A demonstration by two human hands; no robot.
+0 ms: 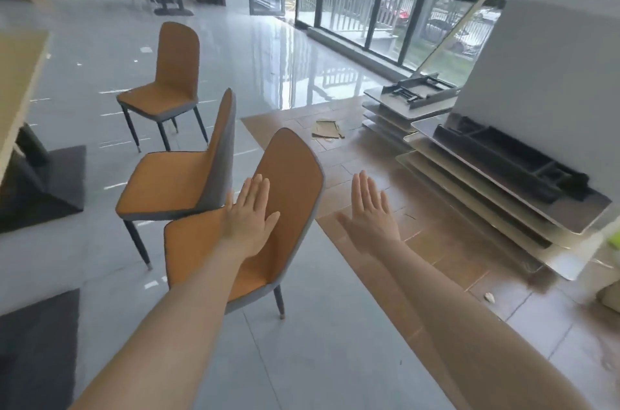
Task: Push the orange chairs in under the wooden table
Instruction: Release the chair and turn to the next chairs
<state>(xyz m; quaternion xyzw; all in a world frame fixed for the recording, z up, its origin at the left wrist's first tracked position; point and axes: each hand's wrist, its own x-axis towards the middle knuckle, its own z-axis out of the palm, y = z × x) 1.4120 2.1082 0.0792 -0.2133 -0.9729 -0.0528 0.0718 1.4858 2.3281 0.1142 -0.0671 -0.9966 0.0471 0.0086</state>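
Left hand: the left hand is stretched forward with the fingers straight and close together, palm down. It holds nothing. It lies in front of the nearest chair's backrest in the view; I cannot tell whether it touches the chair.
Right hand: the right hand is also flat and open, with the fingers straight and slightly spread and nothing in its grasp. It hovers to the right of that chair, over the brown floor.
Nearest chair: orange seat and back, grey shell, dark legs. It stands at an angle on the grey tiled floor, well apart from the counter.
Middle chair: just beyond the nearest one and close beside it, seen from the side, seat pointing left towards the counter and not under it.
Far chair: alone on the grey tiles further back, also clear of the counter.
Wooden counter: only its edge shows at the left border, above a dark base.
Right side: a stack of upturned tabletops lies on the floor by the white wall.
Other things: a scrap of cardboard lies on the brown floor. Tall black-framed windows stand behind.
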